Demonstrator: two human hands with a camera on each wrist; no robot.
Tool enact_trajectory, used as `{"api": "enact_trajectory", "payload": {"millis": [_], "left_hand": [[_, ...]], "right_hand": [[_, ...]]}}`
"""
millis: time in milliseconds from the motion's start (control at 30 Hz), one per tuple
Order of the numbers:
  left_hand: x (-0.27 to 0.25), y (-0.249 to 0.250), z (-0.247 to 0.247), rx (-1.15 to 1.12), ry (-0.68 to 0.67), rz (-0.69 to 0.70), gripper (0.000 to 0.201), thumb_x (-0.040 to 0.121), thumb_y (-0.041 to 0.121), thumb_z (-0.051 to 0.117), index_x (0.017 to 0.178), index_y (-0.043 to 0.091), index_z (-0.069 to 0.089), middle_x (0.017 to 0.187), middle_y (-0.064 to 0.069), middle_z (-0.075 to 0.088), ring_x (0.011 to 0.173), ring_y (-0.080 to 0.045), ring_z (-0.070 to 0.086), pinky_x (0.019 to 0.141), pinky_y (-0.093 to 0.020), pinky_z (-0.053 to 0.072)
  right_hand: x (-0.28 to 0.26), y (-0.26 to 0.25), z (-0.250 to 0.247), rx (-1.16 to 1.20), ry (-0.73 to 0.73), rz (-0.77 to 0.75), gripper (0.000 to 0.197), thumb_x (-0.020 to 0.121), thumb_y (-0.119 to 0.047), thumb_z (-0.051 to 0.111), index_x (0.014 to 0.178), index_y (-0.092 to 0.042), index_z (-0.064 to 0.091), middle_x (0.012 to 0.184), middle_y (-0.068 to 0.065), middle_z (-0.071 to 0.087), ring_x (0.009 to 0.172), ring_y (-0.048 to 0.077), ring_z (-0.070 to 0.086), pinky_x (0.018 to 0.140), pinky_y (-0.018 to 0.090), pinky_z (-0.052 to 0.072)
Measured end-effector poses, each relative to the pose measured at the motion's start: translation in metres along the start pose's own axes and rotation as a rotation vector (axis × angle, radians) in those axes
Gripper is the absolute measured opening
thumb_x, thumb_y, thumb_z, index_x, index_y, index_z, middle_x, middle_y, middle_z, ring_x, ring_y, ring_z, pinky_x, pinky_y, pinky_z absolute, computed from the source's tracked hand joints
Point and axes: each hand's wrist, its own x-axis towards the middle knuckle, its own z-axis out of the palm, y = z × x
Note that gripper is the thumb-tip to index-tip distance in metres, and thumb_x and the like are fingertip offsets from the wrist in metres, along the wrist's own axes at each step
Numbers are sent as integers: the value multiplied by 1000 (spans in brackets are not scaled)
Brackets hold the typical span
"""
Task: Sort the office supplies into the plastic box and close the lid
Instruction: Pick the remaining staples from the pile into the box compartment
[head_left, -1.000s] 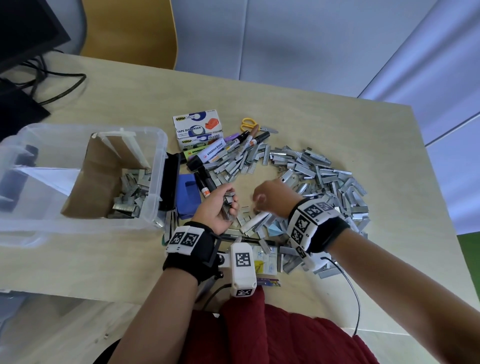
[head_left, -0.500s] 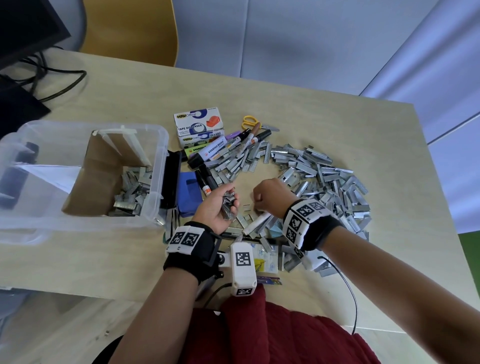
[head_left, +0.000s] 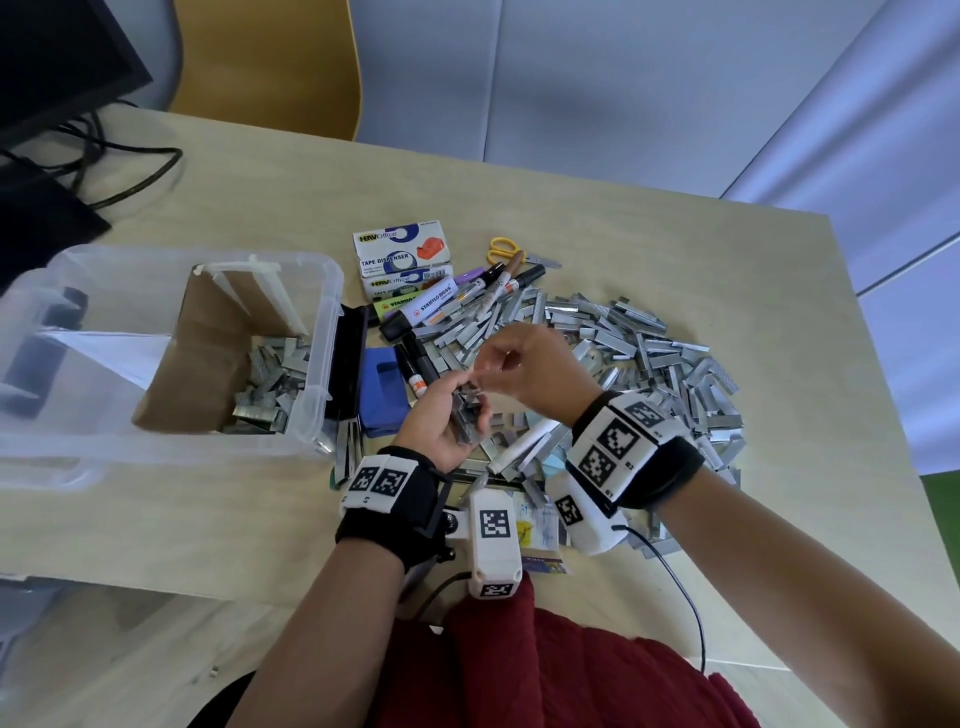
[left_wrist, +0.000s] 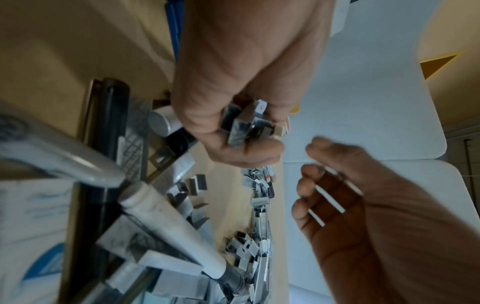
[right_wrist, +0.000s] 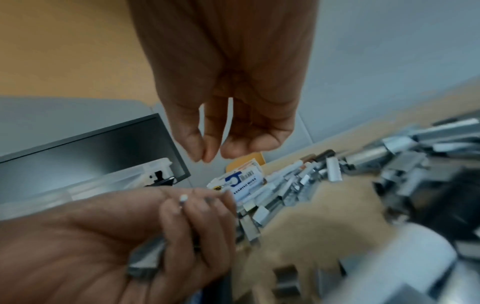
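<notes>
black monitor (head_left: 57, 57) and cables (head_left: 104, 171) far left; yellow chair (head_left: 265, 62) behind table (head_left: 623, 249)

shiny metal staple strips (head_left: 639, 353); clear glossy plastic box (head_left: 322, 291); matt pale wood table (head_left: 597, 228).

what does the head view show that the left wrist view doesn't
Only the head view shows the plastic box with staples in its cardboard compartment, the tape dispenser boxes, the yellow scissors, the blue pad and both wrist cameras.

Only the left wrist view shows the staple strips close up, gripped in curled fingers, and the right palm's underside.

Both show the left hand, the right hand, and the staple pile on the table.
</notes>
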Motion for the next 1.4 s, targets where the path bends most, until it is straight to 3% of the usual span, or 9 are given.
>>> {"api": "enact_trajectory", "payload": {"millis": [100,367,533,633,767,933,1067,1233,1400], "left_hand": [[0,1,-5,9,0,4,28,96,23,46,70,11,50,46,0,49,33,-7,43,31,-10,32],[-2,0,-10,-26,4,42,27,95,20,46,69,11,49,53,0,46,32,-6,43,30,-11,32],[-1,0,-12,-91,9,85,29,97,20,44,70,11,50,62,-1,49,43,-9,49,35,-12,39],[0,0,-9,-98,20,79,27,95,18,46,70,9,49,62,-3,51,50,-13,51,36,-13,40],[0,-2,5,-36,9,66,27,97,20,43,72,11,49,49,-1,53,42,-10,50,36,-13,37],[6,-2,8,-28,1,61,30,98,25,41,71,13,47,63,0,42,33,-6,44,32,-11,33],[6,-1,3,-45,-19,47,30,98,25,41,70,13,46,63,1,40,30,-5,42,31,-10,32],[5,-3,-3,-63,-25,36,30,98,25,40,71,12,46,64,1,39,32,-6,42,32,-11,33],[5,-4,-3,-86,7,44,28,97,21,42,71,11,45,65,-1,40,38,-7,44,33,-11,36]], "right_hand": [[5,14,5,-31,68,84,11,83,-11,62,77,-2,66,72,3,59,63,7,48,71,22,39],[5,31,30,-413,-275,168,18,86,-5,51,96,-3,66,102,12,60,97,26,57,82,31,45],[5,25,14,-247,-104,151,16,87,-8,54,94,-3,68,98,9,66,90,18,60,85,27,49],[2,7,-2,-110,-5,77,10,85,-12,62,90,-7,69,82,0,62,71,5,51,65,8,38],[-1,-6,-7,-29,-55,20,9,82,-15,67,87,-9,70,69,-10,56,54,-8,47,54,1,36],[1,11,-12,-94,85,88,14,87,-11,58,88,-2,69,79,1,61,68,8,50,59,3,35],[-3,30,-1,-332,-200,112,19,85,-7,58,102,-9,67,100,3,63,88,11,51,91,25,44],[-3,34,10,-524,-306,82,24,87,-2,47,102,-5,66,106,9,59,98,25,57,75,26,40],[-1,35,12,-515,-256,108,20,87,-2,48,100,-3,64,106,11,60,100,25,57,84,29,48]]}}
